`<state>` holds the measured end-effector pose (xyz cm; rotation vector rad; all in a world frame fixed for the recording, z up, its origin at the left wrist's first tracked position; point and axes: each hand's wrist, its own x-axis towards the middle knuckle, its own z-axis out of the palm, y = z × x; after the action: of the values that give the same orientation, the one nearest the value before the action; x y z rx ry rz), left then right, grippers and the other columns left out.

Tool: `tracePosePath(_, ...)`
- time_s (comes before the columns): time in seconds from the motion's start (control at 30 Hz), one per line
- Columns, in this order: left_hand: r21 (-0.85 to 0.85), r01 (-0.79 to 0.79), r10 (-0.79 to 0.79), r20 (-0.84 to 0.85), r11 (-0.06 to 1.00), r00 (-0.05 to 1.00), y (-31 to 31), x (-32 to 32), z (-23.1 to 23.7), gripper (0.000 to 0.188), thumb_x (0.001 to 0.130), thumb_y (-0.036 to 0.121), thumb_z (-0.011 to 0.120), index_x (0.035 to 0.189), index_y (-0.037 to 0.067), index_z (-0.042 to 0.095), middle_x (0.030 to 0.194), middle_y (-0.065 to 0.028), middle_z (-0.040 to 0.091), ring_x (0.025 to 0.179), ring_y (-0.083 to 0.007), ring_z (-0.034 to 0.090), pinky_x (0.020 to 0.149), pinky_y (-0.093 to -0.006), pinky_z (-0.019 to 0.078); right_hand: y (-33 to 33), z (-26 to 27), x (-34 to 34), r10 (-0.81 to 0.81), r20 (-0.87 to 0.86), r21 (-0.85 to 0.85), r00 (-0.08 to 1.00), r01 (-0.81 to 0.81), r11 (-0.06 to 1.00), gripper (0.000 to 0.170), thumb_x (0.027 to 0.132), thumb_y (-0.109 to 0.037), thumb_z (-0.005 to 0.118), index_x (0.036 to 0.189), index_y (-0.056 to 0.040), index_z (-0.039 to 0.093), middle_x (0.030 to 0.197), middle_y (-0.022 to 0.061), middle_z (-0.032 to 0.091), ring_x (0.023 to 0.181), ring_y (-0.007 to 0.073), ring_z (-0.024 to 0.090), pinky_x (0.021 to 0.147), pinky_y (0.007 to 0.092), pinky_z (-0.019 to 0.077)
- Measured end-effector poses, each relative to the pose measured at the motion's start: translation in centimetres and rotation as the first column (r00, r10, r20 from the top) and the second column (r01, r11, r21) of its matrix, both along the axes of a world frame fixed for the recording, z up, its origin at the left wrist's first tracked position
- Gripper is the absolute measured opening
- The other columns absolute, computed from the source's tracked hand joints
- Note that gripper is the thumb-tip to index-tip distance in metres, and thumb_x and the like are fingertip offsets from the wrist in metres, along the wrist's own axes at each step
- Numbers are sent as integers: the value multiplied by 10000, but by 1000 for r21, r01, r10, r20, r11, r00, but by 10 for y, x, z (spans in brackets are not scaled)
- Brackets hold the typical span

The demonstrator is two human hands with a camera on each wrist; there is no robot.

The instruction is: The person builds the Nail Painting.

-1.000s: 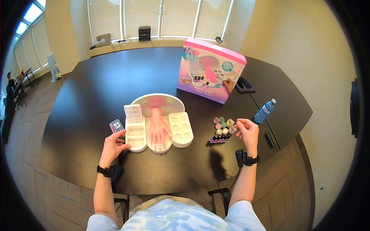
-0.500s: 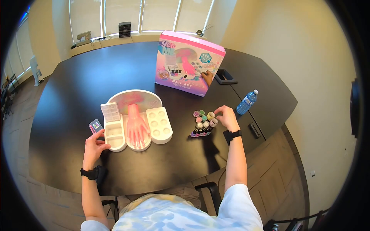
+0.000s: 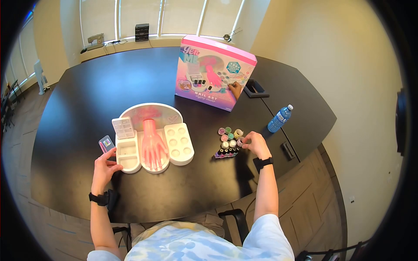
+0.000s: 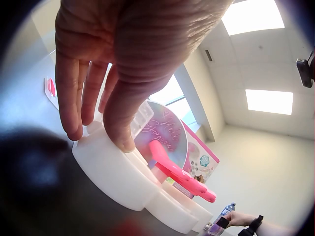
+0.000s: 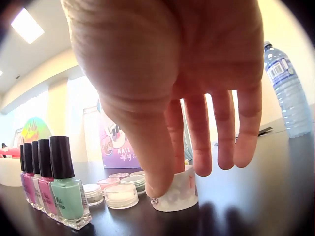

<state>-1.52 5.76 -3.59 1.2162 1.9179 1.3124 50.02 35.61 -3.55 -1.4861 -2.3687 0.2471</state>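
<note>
In the head view, my left hand (image 3: 104, 167) rests at the left edge of a white nail art station (image 3: 138, 163). Its thumb touches the rim, and its straight fingers lie along the outer side. A pink model hand (image 3: 152, 145) lies palm down in the station's middle. My right hand (image 3: 257, 144) pinches a pale patterned sticker roll (image 5: 177, 199) on the table, thumb at the near side and index finger partly hidden behind. Beside it stand small glitter pots (image 5: 120, 195) and a row of nail polish bottles (image 5: 66, 196) with black caps.
A pink and purple nail art box (image 3: 213, 74) stands at the back. A water bottle (image 3: 281, 118) is right of my right hand. Left of the station lies a small clear case (image 3: 106, 142). A second, yellowish roll (image 3: 238, 133) sits behind the held one.
My right hand has come down and slightly toward me onto the sticker roll, where thumb and finger now pinch it. The left hand stays at the station's edge. The head view has shifted.
</note>
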Motion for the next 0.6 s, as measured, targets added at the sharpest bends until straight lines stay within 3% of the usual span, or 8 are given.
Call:
tracePosePath(0.17, 10, 2, -2, 10, 1000, 1000, -1, -1, -2, 718, 701, -124, 787, 1384, -5, 603, 1135, -126, 709, 854, -189, 743, 739, -296, 619, 6, -11, 11, -56, -168, -153, 984, 30, 988, 203, 697, -136, 870, 828, -26, 759, 931, 145, 713, 906, 332, 688, 834, 411, 548)
tracePosePath(0.27, 13, 8, -8, 12, 1000, 1000, -1, -1, -2, 720, 702, -129, 784, 1386, 3, 604, 1128, -122, 710, 851, -183, 741, 738, -294, 619, -2, 1, 11, -51, -177, -94, 983, 35, 995, 194, 727, -135, 854, 795, -1, 733, 874, 146, 717, 787, 306, 690, 761, 392, 553)
tracePosePath(0.37, 19, 11, -12, 20, 1000, 1000, -1, -1, -3, 717, 704, -135, 779, 1384, 5, 605, 1123, -120, 711, 848, -181, 741, 737, -295, 620, -9, 24, 3, -73, -311, 24, 947, 84, 996, 184, 751, -137, 831, 774, 3, 714, 845, 131, 716, 739, 260, 679, 721, 362, 546)
tracePosePath(0.43, 26, 18, -18, 21, 1000, 1000, -1, -1, -3, 714, 705, -138, 777, 1383, 4, 604, 1122, -121, 711, 847, -181, 741, 736, -295, 621, -8, 33, -2, 29, -454, 70, 891, 3, 998, 184, 767, -144, 819, 771, 0, 705, 815, 124, 706, 728, 226, 670, 699, 342, 537)
tracePosePath(0.5, 23, 18, -18, 17, 1000, 1000, 0, -2, -4, 712, 709, -139, 775, 1385, 2, 602, 1126, -121, 713, 849, -182, 742, 736, -296, 622, -5, 34, -7, 86, -462, 109, 883, -40, 993, 168, 748, -132, 821, 769, -13, 705, 792, 109, 709, 718, 220, 673, 683, 336, 536)
tracePosePath(0.57, 25, 24, -24, 16, 999, 1000, 0, -2, -3, 715, 710, -134, 778, 1388, 1, 600, 1129, -123, 714, 851, -182, 743, 734, -297, 621, -1, 31, -8, -82, -184, -87, 980, 67, 994, 154, 726, -120, 819, 767, -23, 707, 769, 107, 711, 707, 227, 679, 681, 351, 542)
tracePosePath(0.6, 26, 27, -27, 17, 999, 999, 0, -1, -2, 717, 711, -130, 781, 1392, 1, 598, 1133, -125, 715, 853, -182, 744, 733, -298, 620, 3, 19, -5, -55, -158, -55, 986, 46, 997, 146, 705, -88, 814, 748, -20, 692, 671, 66, 664, 651, 170, 647, 635, 317, 515)
